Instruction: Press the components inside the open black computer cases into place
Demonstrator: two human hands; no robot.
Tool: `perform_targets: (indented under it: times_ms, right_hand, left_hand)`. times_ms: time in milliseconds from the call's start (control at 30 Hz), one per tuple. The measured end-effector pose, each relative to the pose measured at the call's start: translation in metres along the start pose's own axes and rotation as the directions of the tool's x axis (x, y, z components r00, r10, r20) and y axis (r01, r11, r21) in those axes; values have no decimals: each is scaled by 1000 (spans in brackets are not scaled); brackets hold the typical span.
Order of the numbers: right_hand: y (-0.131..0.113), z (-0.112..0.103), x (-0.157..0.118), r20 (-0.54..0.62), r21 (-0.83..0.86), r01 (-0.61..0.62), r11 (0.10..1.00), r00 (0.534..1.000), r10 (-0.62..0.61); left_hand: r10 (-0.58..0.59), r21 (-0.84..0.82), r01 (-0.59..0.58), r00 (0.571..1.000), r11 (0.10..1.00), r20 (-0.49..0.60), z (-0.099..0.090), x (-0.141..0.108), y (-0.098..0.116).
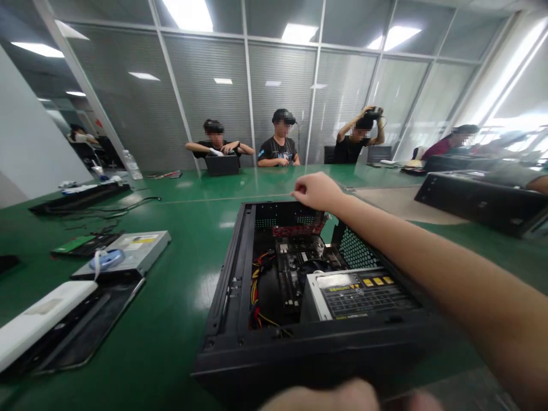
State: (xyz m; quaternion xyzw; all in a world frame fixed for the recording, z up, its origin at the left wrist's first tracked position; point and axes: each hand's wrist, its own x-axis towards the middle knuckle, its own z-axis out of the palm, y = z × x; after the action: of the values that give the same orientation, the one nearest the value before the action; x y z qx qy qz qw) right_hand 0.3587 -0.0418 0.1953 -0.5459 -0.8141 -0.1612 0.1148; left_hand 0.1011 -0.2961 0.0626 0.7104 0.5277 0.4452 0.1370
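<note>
An open black computer case (299,345) lies on the green table in front of me. Inside it are a power supply (342,308) with a printed label, a motherboard (285,274), a red circuit card (291,230) and bundled coloured cables (256,285). My right arm reaches across the right side of the case. At the far edge, my right hand (319,191) is closed with curled fingers; what they may hold is hidden. My left hand (329,398) is beside the near side of the case, mostly cut off by the bottom of the view, its grip not visible.
To the left lie a white power strip (47,319), an optical drive (143,251), a blue roll-like item (107,260), a green circuit board (79,244) and loose cables. Another black case (479,200) stands at right. Several people sit across the table (184,222).
</note>
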Motion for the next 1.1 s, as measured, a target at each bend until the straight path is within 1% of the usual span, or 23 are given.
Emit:
perform_targets:
  times_ms: [33,67,100,133,167,200,233,267,300,333,367,400,467,500,533,600,633,700,767,833,967,1033,1100]
  right_hand:
    - [7,-5,-7,-138,95,-47,994,989,60]
    - [14,-7,-17,-265,200,-99,975,952,151]
    - [22,-6,-28,-362,302,-146,942,896,255]
    - [32,-1,-41,-426,384,-180,906,836,347]
    - [42,6,-55,-460,433,-201,879,789,407]
    - [54,16,-70,-470,447,-214,868,770,432]
    - [66,28,-86,-460,433,-228,872,776,431]
    - [78,41,-101,-431,406,-245,880,798,421]
    - [91,56,-116,-394,381,-271,884,817,421]
    - [104,70,-130,-357,372,-310,875,822,443]
    - [115,86,-143,-327,381,-356,853,811,485]
    - [125,101,-154,-305,407,-403,820,786,538]
    - [139,129,-172,-252,469,-471,747,739,624]
    - [143,141,-178,-205,493,-489,719,738,643]
    - [144,152,-183,-149,507,-498,703,753,641]
    - [143,166,-188,-47,517,-485,705,806,589]
    - [140,169,-189,-11,533,-466,706,831,556]
    - [136,169,-187,32,598,-424,680,860,509]
    - [133,163,-184,69,678,-392,621,876,478]
    - [132,156,-180,96,729,-372,574,887,452]
    - [132,152,-175,131,755,-350,555,910,394]
    - [132,155,-175,147,753,-344,561,919,367]
    - [132,159,-176,144,742,-340,578,923,358]
  left_hand:
    - [58,-10,-58,997,998,41,22,-15,5]
    - [157,-33,-155,983,987,97,45,-23,11]
    - [372,-100,-358,901,928,224,66,-24,17]
    - [547,-166,-523,769,836,330,85,-20,22]
    - [599,-191,-573,710,797,370,101,-10,26]
    - [626,-204,-601,667,772,404,113,5,27]
    - [633,-229,-604,628,763,452,122,24,25]
    - [617,-239,-589,608,772,500,128,45,20]
    - [586,-229,-565,601,793,544,131,68,12]
    - [541,-201,-536,612,820,577,134,92,2]
    - [492,-161,-505,636,848,594,136,115,-9]
    - [443,-111,-479,666,871,601,139,138,-20]
    - [352,55,-478,714,876,606,145,181,-39]
    - [294,170,-479,744,861,600,148,201,-46]
    - [220,303,-460,783,835,582,152,221,-52]
    - [27,564,-337,874,754,486,155,256,-60]
    - [-47,636,-265,902,725,429,154,271,-64]
    - [-114,702,-175,932,691,344,145,294,-75]
    - [-88,738,-143,960,659,264,131,302,-90]
    - [-68,748,-98,980,656,188,115,294,-108]
    - [24,663,-153,980,733,200,85,252,-137]
    - [6,641,-139,979,755,205,72,232,-146]
    - [-59,644,-93,976,759,211,61,220,-153]
